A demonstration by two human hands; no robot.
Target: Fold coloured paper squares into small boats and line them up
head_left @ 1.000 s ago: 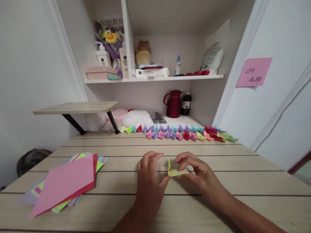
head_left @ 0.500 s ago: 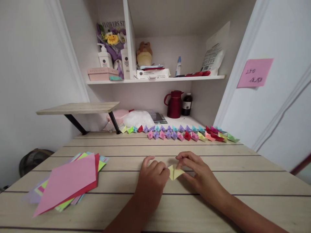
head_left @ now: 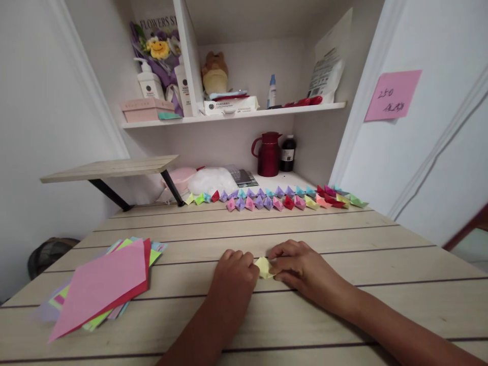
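A small folded piece of pale yellow paper (head_left: 264,268) is held between my hands, low over the wooden table (head_left: 183,305). My left hand (head_left: 237,277) is closed, its thumb and forefinger pinching the paper's left corner. On the other side, my right hand (head_left: 301,267) grips the right corner between bent fingers and thumb; parts of the paper are hidden by the fingertips. Beyond them, two rows of small folded paper boats (head_left: 288,202) in many colours line the back of the table. To the left lies a fanned stack of coloured paper sheets (head_left: 102,279), pink on top.
A small raised wooden shelf (head_left: 110,168) on black legs stands at the back left. Behind the boats are a white plastic bag (head_left: 212,180), a red jug (head_left: 268,155) and a dark bottle (head_left: 287,154). A pink note (head_left: 394,95) sticks to the right wall.
My right fingers have closed in on the yellow paper, which now looks more compact. The whole view has shifted slightly, moving the background up and left.
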